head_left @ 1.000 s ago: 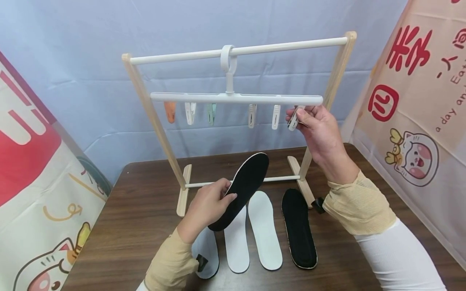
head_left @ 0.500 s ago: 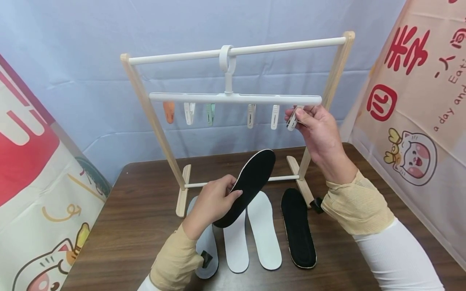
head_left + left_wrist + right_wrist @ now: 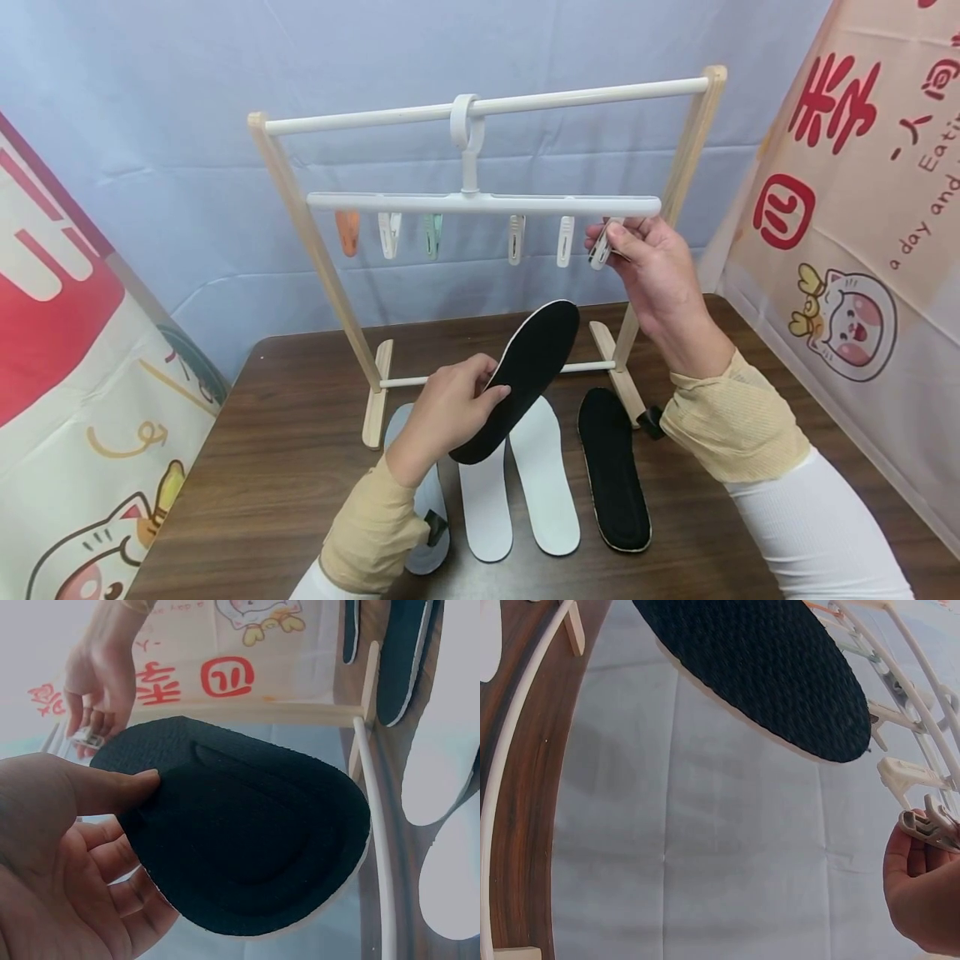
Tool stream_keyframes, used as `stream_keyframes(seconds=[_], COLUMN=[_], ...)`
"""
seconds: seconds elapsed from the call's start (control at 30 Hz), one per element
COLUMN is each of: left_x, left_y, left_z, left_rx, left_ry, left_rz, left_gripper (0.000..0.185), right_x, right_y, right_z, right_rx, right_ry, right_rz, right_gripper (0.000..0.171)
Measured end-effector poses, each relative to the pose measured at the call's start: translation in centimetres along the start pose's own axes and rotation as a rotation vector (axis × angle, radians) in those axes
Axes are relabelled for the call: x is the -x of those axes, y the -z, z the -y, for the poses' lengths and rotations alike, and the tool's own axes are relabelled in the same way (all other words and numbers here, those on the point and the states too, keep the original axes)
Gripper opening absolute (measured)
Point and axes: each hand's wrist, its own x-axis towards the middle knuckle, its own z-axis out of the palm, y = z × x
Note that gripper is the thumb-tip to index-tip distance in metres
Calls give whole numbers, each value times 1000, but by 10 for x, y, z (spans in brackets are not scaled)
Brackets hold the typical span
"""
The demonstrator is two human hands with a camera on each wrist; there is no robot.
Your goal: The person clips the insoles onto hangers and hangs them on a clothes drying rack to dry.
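Note:
A black insole [image 3: 521, 379] with a pale edge is pinched by my left hand [image 3: 450, 408], thumb on its black face, tilted up above the table. In the left wrist view the insole [image 3: 247, 832] fills the middle. My right hand [image 3: 660, 279] pinches the rightmost clothespin [image 3: 602, 250] under the white hanger bar [image 3: 525, 204]; in the right wrist view this clothespin [image 3: 928, 825] sits between thumb and fingers. The insole's upper tip is below the clothespin, apart from it. Several other clothespins hang along the bar, among them an orange one [image 3: 348, 232] and a green one [image 3: 433, 236].
A wooden rack [image 3: 682, 162] with a white top rod [image 3: 592, 97] carries the hanger. On the brown table [image 3: 277, 467] lie a grey insole [image 3: 429, 508], two white insoles, one nearer the right [image 3: 546, 483], and another black insole [image 3: 615, 471]. Printed cloths [image 3: 847, 208] stand at both sides.
My left hand has carried the black insole up and to the right, closer to the rightmost clothespin. My right hand keeps its hold on that clothespin in about the same place.

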Motion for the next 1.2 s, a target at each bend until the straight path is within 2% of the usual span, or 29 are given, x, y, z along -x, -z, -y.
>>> stream_keyframes(seconds=[0.53,0.97,1.2], left_x=[-10,-23,-26], left_y=[-2,-7,-8], left_z=[-7,-12,-14], left_rx=[63,73,76], left_ry=[19,-18,-22], left_rz=[27,-14,-10], left_gripper=[12,15,18], right_x=[0,0,0], right_y=[1,3,3], right_z=[-1,-2,-2], right_rx=[19,29,40], right_ry=[-4,1,-2], right_rz=[4,13,13], right_gripper=[8,5,4])
